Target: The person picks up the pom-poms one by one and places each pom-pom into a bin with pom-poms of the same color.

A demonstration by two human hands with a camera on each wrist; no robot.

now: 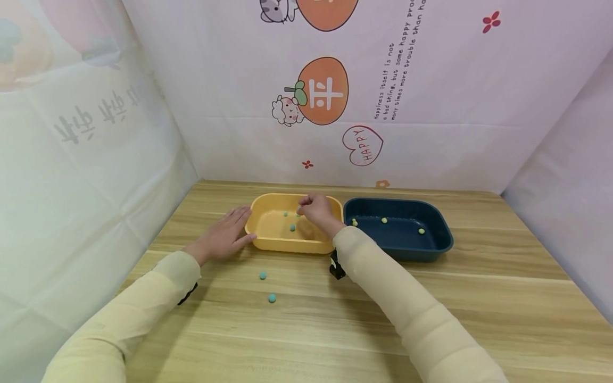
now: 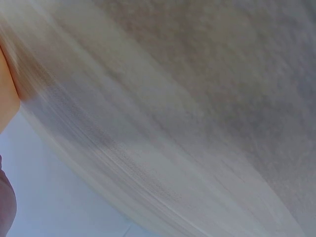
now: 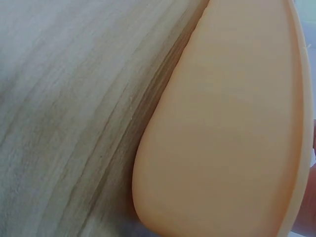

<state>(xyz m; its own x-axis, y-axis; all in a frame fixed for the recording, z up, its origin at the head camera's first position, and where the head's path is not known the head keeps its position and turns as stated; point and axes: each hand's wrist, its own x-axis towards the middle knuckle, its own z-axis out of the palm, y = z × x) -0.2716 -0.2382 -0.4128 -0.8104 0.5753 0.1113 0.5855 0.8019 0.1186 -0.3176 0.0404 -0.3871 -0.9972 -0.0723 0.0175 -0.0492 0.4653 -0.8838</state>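
Note:
My left hand (image 1: 224, 234) rests against the left end of the yellow tray (image 1: 292, 246), fingers extended along the rim and thumb at its near corner. Over the tray's right half, my right hand (image 1: 317, 211) pinches a small blue ball (image 1: 299, 209), mostly hidden by the fingertips. Other small blue balls lie on the tray floor, one blue ball (image 1: 292, 227) near the middle. In the right wrist view the tray's outer wall (image 3: 217, 123) fills much of the picture; the left wrist view catches only the tray's edge (image 2: 7, 94) and part of a finger (image 2: 6, 202).
A dark blue tray (image 1: 402, 255) stands directly right of the yellow one, holding several small yellow balls (image 1: 384, 220). Two loose blue balls, a farther ball (image 1: 263, 275) and a nearer ball (image 1: 272, 298), lie on the wooden table (image 1: 230, 340). Printed cloth (image 1: 230, 149) hangs behind.

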